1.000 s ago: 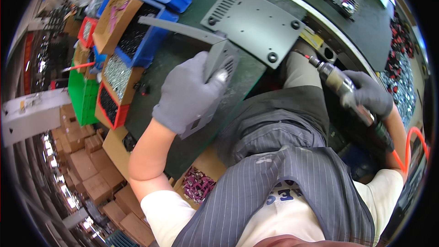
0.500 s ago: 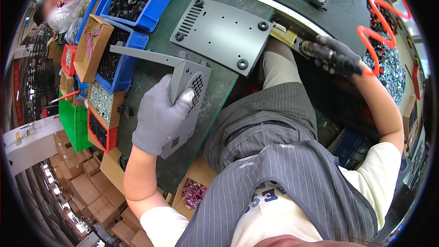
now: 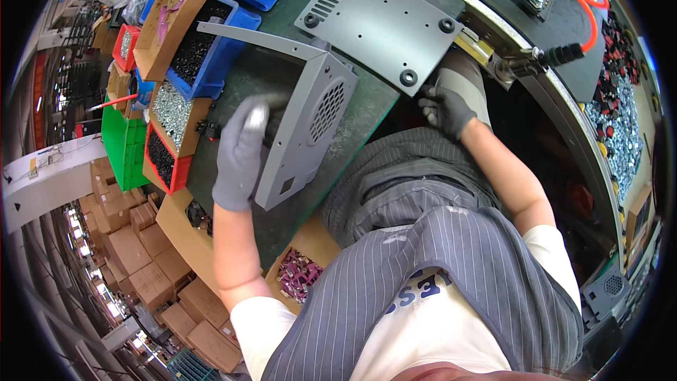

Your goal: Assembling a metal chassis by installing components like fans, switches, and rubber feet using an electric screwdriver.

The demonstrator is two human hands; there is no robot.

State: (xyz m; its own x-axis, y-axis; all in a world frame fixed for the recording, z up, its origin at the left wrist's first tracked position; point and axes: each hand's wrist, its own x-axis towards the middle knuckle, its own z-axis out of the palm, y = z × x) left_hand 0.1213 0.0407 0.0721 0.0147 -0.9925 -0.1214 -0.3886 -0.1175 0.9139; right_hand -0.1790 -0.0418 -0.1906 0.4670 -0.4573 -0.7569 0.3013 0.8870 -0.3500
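Observation:
A grey sheet-metal housing [image 3: 310, 120] with a honeycomb vent and a long side flange stands tilted on the green bench. Beside its inner side is my left hand [image 3: 243, 148] in a grey glove; the thumb is raised off the metal, and the fingers are blurred and partly hidden by the housing. My right hand [image 3: 451, 109], in a darker glove, is open with loosely bent fingers and nothing visible in it. It is just below the near corner of a flat grey plate [image 3: 381, 25] with round black feet. An air tool [image 3: 522, 65] on an orange hose rests by the bench rail.
Blue bins [image 3: 243, 28] of black parts stand at the left, with a cardboard tray [image 3: 159, 49], a red bin [image 3: 182, 173] and a green crate [image 3: 116, 141] nearby. A box of purple pieces [image 3: 300, 275] sits below the bench edge. Loose metal parts [image 3: 620, 127] lie far right.
My right hand has let go of the air tool and moved left toward the plate's corner. My left thumb has come off the housing's panel. The view has shifted slightly.

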